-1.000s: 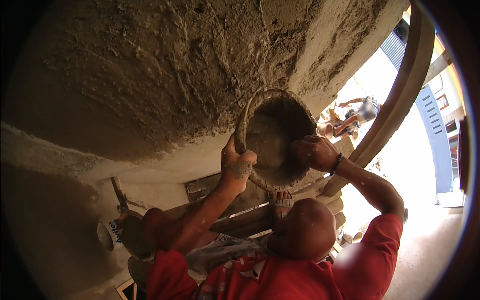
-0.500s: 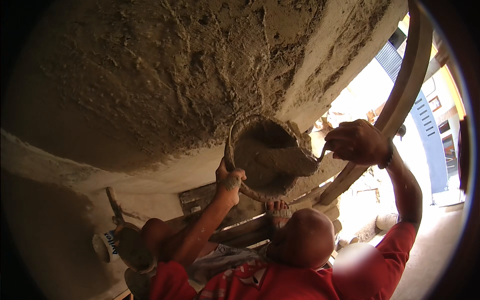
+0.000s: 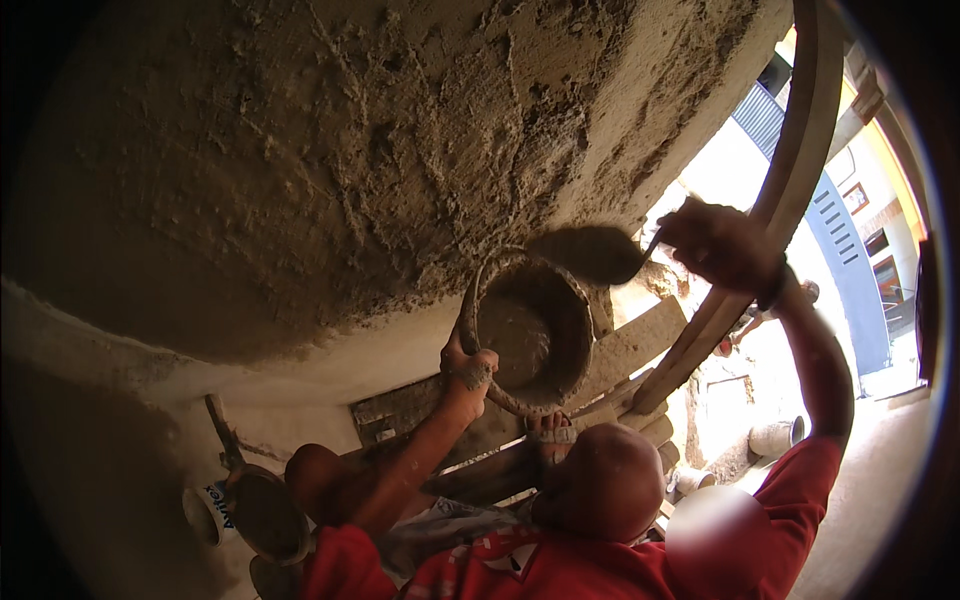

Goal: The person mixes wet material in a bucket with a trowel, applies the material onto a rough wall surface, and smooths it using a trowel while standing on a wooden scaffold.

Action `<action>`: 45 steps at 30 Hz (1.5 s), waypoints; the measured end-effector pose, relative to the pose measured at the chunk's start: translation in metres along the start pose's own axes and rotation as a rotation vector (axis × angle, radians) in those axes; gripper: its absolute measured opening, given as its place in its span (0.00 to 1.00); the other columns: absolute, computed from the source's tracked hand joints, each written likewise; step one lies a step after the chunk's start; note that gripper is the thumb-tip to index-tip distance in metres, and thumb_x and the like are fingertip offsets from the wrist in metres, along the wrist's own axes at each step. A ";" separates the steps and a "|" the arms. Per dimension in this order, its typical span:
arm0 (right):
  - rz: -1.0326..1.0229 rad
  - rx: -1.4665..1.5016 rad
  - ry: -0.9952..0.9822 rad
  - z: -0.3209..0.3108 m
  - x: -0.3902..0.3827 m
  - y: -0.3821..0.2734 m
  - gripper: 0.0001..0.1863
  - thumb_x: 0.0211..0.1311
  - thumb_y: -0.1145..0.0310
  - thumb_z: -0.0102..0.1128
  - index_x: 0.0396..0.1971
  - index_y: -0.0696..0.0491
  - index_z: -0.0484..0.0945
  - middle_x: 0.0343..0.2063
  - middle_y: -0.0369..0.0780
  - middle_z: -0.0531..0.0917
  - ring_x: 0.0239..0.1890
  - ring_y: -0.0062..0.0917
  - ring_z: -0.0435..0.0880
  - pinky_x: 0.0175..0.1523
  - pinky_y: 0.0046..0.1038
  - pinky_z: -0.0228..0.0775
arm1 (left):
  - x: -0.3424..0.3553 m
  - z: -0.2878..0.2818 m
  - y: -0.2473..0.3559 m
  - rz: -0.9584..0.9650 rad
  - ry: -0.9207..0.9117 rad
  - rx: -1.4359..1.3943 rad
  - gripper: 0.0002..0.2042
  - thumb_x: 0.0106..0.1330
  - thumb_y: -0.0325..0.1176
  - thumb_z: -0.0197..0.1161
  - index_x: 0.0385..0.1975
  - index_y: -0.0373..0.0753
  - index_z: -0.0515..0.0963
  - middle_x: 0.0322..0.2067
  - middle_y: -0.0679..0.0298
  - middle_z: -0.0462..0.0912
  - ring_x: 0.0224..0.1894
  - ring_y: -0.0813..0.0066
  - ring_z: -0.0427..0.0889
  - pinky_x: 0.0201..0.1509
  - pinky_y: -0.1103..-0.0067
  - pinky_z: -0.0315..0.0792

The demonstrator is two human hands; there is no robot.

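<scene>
My left hand point(image 3: 470, 378) is closed on the rim of a round bucket point(image 3: 580, 320) caked with mortar. Wet grey mortar point(image 3: 515, 345) lies inside it. In my right hand point(image 3: 722, 245) is the thin bent shank of a trowel; its handle is hidden in my fist. The trowel's blade point(image 3: 590, 252), dark and blurred, is beyond the bucket's far rim, close to the wall point(image 3: 400, 150). Whether the blade touches the wall, I cannot tell. Rough fresh mortar covers much of that wall.
A curved wooden pole point(image 3: 800, 150) rises beside my right arm. Wooden planks point(image 3: 630, 345) lie under the bucket, with my sandalled foot point(image 3: 552, 430) on them. At lower left stand a second mortar-filled container point(image 3: 265, 515) and a white bucket point(image 3: 203, 515). Bright ground shows below at right.
The trowel has moved from over the bucket's mouth up toward the wall, my right hand rising slightly with it. The bucket, in my left hand, has shifted a little right in view.
</scene>
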State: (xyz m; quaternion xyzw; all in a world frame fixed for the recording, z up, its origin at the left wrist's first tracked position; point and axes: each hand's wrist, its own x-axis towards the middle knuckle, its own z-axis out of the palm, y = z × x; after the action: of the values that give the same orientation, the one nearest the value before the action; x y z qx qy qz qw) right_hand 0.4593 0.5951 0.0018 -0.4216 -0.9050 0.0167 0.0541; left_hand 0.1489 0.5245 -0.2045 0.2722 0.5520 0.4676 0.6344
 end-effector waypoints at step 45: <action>0.085 0.211 0.116 -0.104 0.002 0.003 0.11 0.61 0.68 0.55 0.42 0.54 0.76 0.40 0.40 0.80 0.37 0.21 0.82 0.38 0.24 0.77 | -0.011 0.037 0.042 0.135 -0.155 -0.143 0.31 0.39 0.22 0.55 0.53 0.33 0.67 0.29 0.66 0.71 0.25 0.79 0.68 0.29 0.80 0.67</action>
State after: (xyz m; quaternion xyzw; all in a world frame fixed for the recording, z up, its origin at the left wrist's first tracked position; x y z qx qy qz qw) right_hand 0.4716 0.5967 0.1048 -0.4520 -0.8748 0.0897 0.1497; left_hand 0.1722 0.5384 -0.1543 0.2980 0.4469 0.5249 0.6602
